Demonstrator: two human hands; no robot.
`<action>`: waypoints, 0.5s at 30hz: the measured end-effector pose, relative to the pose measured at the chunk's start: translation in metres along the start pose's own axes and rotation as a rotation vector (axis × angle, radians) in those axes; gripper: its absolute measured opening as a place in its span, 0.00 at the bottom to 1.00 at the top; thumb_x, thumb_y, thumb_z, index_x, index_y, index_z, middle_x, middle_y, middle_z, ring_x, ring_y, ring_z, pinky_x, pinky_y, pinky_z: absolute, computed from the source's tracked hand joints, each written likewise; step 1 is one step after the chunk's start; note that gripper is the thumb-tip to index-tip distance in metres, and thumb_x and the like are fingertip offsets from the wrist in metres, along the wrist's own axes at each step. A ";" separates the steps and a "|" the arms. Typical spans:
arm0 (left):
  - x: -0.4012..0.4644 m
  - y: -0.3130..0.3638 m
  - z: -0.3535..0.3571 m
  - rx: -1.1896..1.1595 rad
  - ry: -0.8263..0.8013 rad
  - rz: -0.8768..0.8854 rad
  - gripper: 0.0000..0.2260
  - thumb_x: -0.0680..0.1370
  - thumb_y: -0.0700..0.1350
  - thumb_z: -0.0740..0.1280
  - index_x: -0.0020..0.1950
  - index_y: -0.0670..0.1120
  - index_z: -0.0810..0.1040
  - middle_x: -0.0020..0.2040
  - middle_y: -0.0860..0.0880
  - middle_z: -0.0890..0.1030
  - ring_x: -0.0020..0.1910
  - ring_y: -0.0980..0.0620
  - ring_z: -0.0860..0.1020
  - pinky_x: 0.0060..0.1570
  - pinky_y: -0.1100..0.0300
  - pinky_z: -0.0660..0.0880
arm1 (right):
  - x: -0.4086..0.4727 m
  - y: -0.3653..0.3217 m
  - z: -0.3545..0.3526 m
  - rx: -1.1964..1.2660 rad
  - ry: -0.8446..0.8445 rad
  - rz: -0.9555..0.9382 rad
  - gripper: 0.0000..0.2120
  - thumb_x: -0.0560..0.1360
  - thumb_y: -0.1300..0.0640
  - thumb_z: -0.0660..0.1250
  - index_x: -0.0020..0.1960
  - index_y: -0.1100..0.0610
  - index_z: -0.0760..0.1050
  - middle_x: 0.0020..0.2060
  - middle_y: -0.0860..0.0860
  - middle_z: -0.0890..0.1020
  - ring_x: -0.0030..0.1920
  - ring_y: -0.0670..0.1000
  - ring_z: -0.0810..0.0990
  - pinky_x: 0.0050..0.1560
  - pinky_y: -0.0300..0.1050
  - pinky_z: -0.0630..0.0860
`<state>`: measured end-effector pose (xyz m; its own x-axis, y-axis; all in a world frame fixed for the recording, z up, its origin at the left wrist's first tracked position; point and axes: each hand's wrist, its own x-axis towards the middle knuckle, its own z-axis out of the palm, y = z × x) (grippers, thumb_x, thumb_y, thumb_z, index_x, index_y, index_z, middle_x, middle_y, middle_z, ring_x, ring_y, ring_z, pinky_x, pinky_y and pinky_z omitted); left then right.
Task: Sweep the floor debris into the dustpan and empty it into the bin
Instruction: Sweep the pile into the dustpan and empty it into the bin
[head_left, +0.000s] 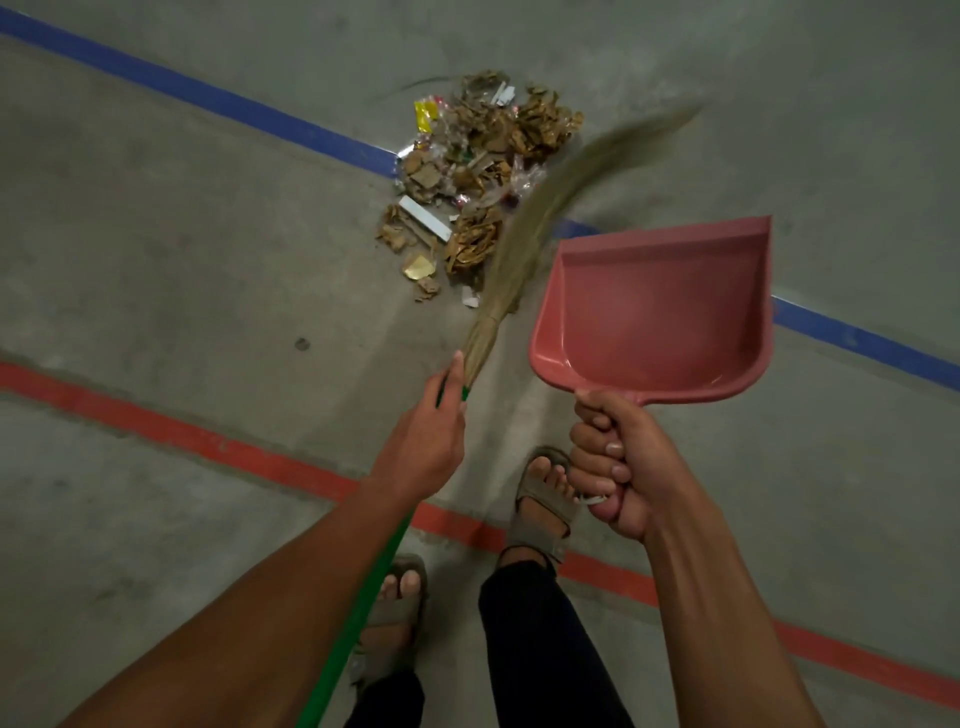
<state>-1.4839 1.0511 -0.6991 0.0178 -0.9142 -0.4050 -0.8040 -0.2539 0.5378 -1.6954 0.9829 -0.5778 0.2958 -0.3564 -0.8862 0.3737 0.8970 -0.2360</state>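
Left hand (423, 441): curled round the green handle of the grass-bristle broom (498, 270), just below where the straw bundle is bound; the index finger lies stretched along the bundle's base.
Broom: the green stick runs back under the left forearm toward the lower edge of the view; the pale bristle head fans forward and to the right, blurred, its tips reaching past the far right edge of the debris.
Right hand (615, 467): fist closed tight round the short handle of the pink plastic dustpan (654, 306), fingers wrapped, nails facing the camera.
Dustpan: held above the floor, pan pointing away from the person, its inside showing no debris; it sits just right of the broom head.
Debris pile (478, 171): brown dry leaves, cardboard scraps, a white strip, yellow and clear wrappers, heaped on the grey concrete floor (182, 234) ahead of the person, across the blue painted line (234, 106).
Red painted line (208, 441): crosses the floor nearer the person, under the forearms.
Feet: in grey strap sandals (540, 514), with dark trouser legs above them.
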 end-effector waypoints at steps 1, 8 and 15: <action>0.005 -0.004 -0.007 -0.023 0.040 -0.027 0.29 0.87 0.49 0.53 0.84 0.53 0.43 0.72 0.45 0.66 0.43 0.43 0.76 0.43 0.45 0.78 | 0.001 0.003 0.004 -0.007 -0.009 0.008 0.17 0.80 0.56 0.62 0.34 0.52 0.63 0.22 0.46 0.58 0.17 0.43 0.54 0.18 0.34 0.52; 0.089 -0.065 -0.063 0.057 0.255 -0.277 0.29 0.86 0.47 0.56 0.85 0.47 0.47 0.73 0.40 0.67 0.60 0.36 0.76 0.58 0.42 0.74 | 0.016 0.014 0.026 -0.041 -0.029 0.038 0.17 0.80 0.57 0.61 0.34 0.52 0.63 0.21 0.46 0.58 0.16 0.43 0.54 0.17 0.34 0.54; 0.136 -0.109 -0.086 0.168 -0.054 -0.358 0.32 0.83 0.43 0.61 0.84 0.41 0.49 0.72 0.33 0.69 0.68 0.31 0.71 0.68 0.43 0.68 | 0.036 0.015 0.039 -0.021 -0.050 0.059 0.17 0.80 0.57 0.61 0.34 0.52 0.63 0.21 0.46 0.57 0.16 0.43 0.54 0.16 0.34 0.55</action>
<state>-1.3430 0.9273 -0.7495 0.2870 -0.7582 -0.5854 -0.8385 -0.4944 0.2292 -1.6447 0.9729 -0.5971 0.3605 -0.3146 -0.8781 0.3362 0.9220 -0.1923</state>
